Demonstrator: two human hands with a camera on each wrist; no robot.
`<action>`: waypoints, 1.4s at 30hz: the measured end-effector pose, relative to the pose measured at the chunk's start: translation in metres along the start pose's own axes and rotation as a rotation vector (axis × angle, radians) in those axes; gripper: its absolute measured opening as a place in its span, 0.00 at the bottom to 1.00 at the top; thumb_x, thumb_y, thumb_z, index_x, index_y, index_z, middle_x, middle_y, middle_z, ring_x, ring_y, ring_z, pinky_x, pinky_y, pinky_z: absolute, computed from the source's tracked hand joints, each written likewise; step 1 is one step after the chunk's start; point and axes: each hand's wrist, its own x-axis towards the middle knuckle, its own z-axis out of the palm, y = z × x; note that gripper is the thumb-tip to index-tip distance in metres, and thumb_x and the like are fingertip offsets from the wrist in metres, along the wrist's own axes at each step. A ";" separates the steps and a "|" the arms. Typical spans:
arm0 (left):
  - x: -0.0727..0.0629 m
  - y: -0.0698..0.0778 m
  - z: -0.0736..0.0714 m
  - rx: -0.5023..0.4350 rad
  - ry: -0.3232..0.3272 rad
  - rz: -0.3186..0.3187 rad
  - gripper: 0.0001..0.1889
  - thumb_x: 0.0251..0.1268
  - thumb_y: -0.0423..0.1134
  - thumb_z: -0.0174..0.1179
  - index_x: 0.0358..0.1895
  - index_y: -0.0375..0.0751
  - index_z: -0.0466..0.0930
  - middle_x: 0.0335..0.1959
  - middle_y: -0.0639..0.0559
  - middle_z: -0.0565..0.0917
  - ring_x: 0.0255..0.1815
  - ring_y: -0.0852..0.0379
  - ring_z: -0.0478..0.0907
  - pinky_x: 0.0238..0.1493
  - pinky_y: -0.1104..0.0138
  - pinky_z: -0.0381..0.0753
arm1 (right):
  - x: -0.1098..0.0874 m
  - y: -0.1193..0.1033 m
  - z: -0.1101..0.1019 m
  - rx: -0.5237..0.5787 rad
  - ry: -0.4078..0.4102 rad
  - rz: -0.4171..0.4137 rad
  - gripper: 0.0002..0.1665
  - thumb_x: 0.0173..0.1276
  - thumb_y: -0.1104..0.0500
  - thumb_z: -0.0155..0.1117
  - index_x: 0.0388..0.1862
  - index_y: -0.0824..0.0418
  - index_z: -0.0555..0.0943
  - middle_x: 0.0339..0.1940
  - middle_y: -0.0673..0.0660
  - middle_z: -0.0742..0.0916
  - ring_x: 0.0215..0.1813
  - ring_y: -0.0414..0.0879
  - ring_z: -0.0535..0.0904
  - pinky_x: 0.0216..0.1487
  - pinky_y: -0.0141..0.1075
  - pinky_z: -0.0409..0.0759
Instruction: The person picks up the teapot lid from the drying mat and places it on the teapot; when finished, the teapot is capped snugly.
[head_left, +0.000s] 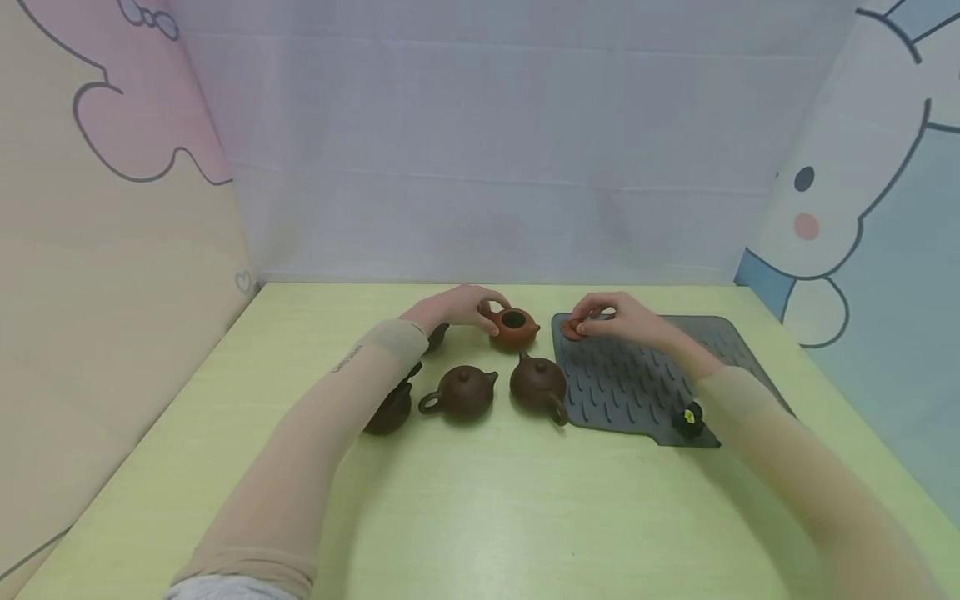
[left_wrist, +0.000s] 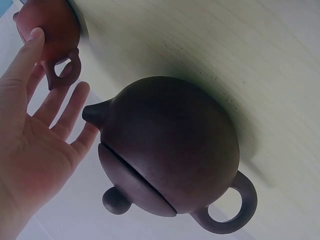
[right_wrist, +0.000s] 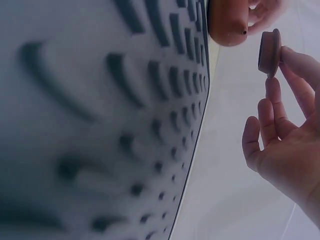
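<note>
My left hand point(head_left: 467, 306) grips a small reddish-brown teapot point(head_left: 514, 335) from its left side, thumb on the body, fingers on the far side. The pot stands lidless, its round mouth showing. In the left wrist view the thumb lies on the teapot point(left_wrist: 60, 35) above its loop handle. Between thumb and fingertips, my right hand point(head_left: 621, 321) pinches the reddish-brown lid point(head_left: 572, 331) over the grey mat's far left corner. The right wrist view shows this lid point(right_wrist: 270, 52) held edge-on, with the other fingers spread loosely. A dark brown teapot point(left_wrist: 170, 145) stands close by the left hand.
Two dark lidded teapots, one in the middle point(head_left: 467, 393) and one by the mat point(head_left: 537, 383), stand in front. More dark teapots point(head_left: 392, 412) are partly hidden by my left forearm. A ridged grey mat point(head_left: 630, 383) lies under my right arm, a small black object point(head_left: 688, 419) on it.
</note>
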 end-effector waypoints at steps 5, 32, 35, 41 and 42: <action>0.000 0.000 0.000 -0.007 -0.009 0.005 0.28 0.67 0.46 0.64 0.70 0.55 0.70 0.65 0.44 0.78 0.68 0.48 0.73 0.69 0.55 0.71 | 0.023 -0.007 0.012 0.026 -0.006 0.013 0.12 0.70 0.55 0.64 0.49 0.56 0.84 0.51 0.57 0.85 0.52 0.49 0.76 0.55 0.45 0.75; -0.006 -0.005 -0.011 0.065 0.048 -0.026 0.19 0.70 0.41 0.60 0.62 0.42 0.79 0.56 0.44 0.85 0.57 0.48 0.84 0.61 0.57 0.79 | 0.077 -0.026 0.053 0.091 0.076 0.013 0.13 0.69 0.56 0.66 0.49 0.60 0.85 0.48 0.61 0.87 0.54 0.51 0.77 0.61 0.48 0.71; -0.005 -0.004 -0.010 0.088 0.061 -0.015 0.18 0.72 0.40 0.58 0.61 0.43 0.80 0.54 0.45 0.87 0.56 0.49 0.85 0.62 0.57 0.79 | 0.079 -0.023 0.054 0.087 0.073 0.018 0.12 0.69 0.57 0.66 0.48 0.59 0.85 0.47 0.60 0.88 0.53 0.51 0.78 0.59 0.46 0.72; -0.003 -0.006 -0.009 0.109 0.081 -0.025 0.17 0.72 0.37 0.56 0.61 0.44 0.81 0.52 0.46 0.88 0.54 0.51 0.85 0.59 0.58 0.80 | 0.081 -0.020 0.057 0.051 0.061 0.020 0.11 0.68 0.56 0.67 0.47 0.57 0.86 0.46 0.58 0.88 0.52 0.50 0.78 0.57 0.45 0.74; -0.003 -0.006 -0.009 0.114 0.082 -0.026 0.17 0.72 0.36 0.55 0.61 0.44 0.81 0.51 0.46 0.88 0.54 0.51 0.85 0.59 0.58 0.80 | 0.082 -0.020 0.058 0.042 0.061 0.019 0.11 0.68 0.56 0.67 0.47 0.57 0.86 0.46 0.57 0.89 0.52 0.50 0.78 0.56 0.45 0.74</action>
